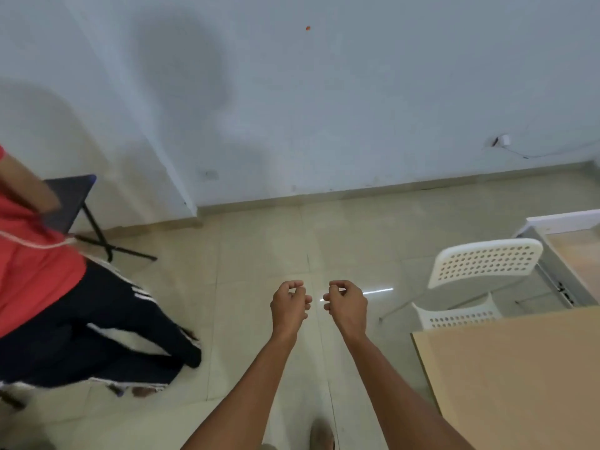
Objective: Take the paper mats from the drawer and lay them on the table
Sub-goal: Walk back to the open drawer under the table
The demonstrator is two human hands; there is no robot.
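A: Where are the paper mats?

B: None in sight. The likeliest place is the open drawer (574,251) at the far right, a pale tray with a white frame, but nothing shows on the part of its floor I can see.

A: And the hands?

B: The left hand (290,305) and the right hand (346,305) hang side by side over the floor tiles (259,254), each loosely curled, thumb near fingertips, pinching nothing.

A: What's around them?

B: A white perforated chair (485,264) stands between the hands and the drawer. The table (519,368) fills the lower right corner. Another person in a red shirt (32,264) sits at left.

A: So the sensible step?

B: Turn right, reach past the chair into the drawer, uncurl the fingers and lift the mats flat by their edges, so they don't crease.
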